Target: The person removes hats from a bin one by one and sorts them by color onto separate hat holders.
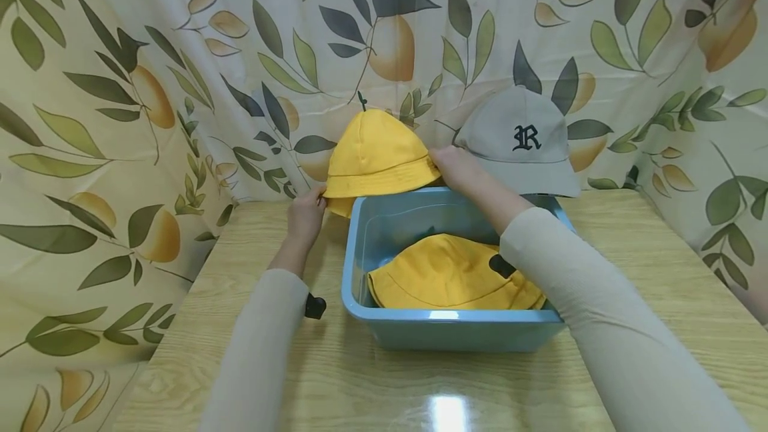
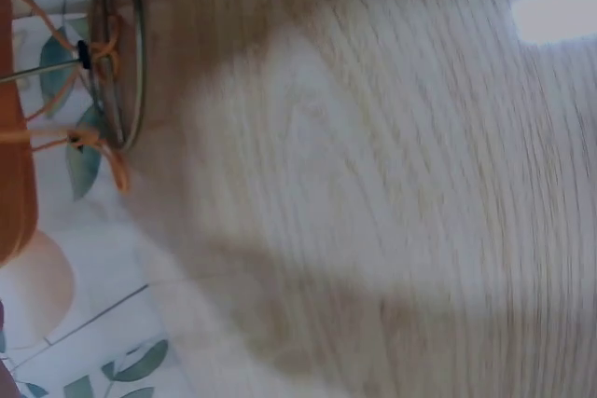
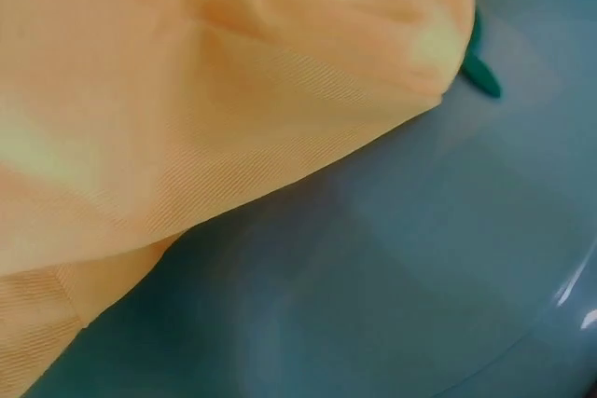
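Left hand (image 1: 305,217) and right hand (image 1: 455,167) pinch a yellow hat (image 1: 379,152) — near a grey cap (image 1: 510,129) (black "R").

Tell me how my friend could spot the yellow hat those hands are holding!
Find the big blue tub on the wooden table. At its far left corner is a yellow hat with a dark green sprout on top, held by the left hand and right hand. Only this one is held: the other yellow hat lies inside the tub, and the cap is grey.
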`<state>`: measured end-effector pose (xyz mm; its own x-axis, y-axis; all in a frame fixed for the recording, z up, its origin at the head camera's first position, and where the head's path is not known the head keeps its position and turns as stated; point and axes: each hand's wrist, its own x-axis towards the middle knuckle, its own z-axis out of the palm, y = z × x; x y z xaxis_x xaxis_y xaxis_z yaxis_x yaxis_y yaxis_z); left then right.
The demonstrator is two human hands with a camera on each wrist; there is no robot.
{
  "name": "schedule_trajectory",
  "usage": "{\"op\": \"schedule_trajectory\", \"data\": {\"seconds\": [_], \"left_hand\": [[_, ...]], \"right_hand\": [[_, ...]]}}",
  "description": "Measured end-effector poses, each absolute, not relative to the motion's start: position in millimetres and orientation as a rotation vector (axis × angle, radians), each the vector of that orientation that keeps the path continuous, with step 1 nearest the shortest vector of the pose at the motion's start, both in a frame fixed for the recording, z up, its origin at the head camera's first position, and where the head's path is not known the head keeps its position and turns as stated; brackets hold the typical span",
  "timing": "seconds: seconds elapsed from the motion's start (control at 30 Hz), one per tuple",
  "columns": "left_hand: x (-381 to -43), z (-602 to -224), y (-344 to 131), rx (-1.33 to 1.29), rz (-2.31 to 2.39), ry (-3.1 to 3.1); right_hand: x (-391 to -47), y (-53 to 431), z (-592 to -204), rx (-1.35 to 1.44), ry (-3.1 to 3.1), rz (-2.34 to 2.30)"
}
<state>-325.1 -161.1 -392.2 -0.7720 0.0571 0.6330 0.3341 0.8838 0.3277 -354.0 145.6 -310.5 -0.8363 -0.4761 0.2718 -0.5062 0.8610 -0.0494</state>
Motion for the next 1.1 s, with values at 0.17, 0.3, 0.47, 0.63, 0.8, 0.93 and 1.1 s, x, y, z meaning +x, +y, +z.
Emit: {"op": "schedule_trajectory", "data": {"seconds": [0.17, 0.3, 0.47, 0.63, 0.8, 0.93, 1.1], "left_hand": [[-320, -383, -166, -0.344, -0.523, -2.493], [-316, -374, -169, -0.458, -0.462, -2.509], [-309, -356, -170, -0.602, -0.441, -2.558], [-303, -337, -168, -0.671, -0.456, -2.648], [-297, -320, -163, -0.64, -0.505, -2.792], [-289, -308, -158, -0.629, -0.578, -2.853], [-275, -299, -150, -0.661, -0.836, -2.893]], "right_hand": [[-349, 145, -306, 0.753, -2.839, 0.114], [-342, 143, -299, 0.754, -2.878, 0.057], [-329, 142, -285, 0.769, -2.916, 0.031], [-318, 143, -272, 0.815, -2.963, 0.079], [-306, 146, -259, 0.849, -2.982, 0.059], [-296, 149, -250, 0.879, -2.965, 0.032], [-281, 153, -244, 0.982, -2.9, 0.064]]}}
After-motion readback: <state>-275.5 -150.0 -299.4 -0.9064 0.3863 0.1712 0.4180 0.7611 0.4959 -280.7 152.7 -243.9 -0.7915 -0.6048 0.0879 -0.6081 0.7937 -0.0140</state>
